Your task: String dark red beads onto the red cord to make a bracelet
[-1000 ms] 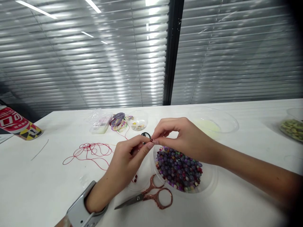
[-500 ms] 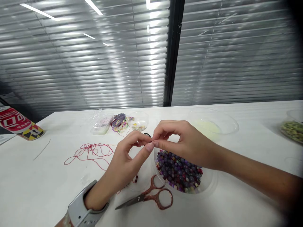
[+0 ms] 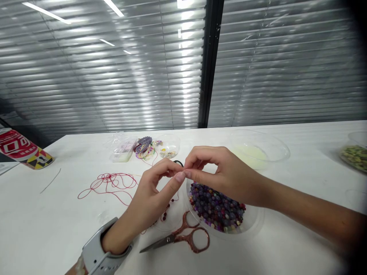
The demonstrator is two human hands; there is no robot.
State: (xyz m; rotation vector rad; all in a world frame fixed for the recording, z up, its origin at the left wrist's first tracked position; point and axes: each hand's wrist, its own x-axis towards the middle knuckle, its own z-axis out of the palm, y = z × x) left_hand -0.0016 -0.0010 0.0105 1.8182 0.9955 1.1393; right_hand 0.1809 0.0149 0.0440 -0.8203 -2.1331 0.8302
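Head view: a dark red beaded strand (image 3: 164, 216) is pinched narrowly between the fingertips of the left hand (image 3: 156, 191) and right hand (image 3: 229, 173), the held part mostly hidden, beside a clear bowl (image 3: 255, 223). Purple and red beads (image 3: 218, 208) are heaped in the bowl. Behind, yellow and pale beads (image 3: 168, 154) are held in a small dish (image 3: 175, 142), and something pale yellow (image 3: 254, 154), not identifiable, is seen by a large clear container (image 3: 288, 152); green pieces (image 3: 355, 157) are gathered at far right.
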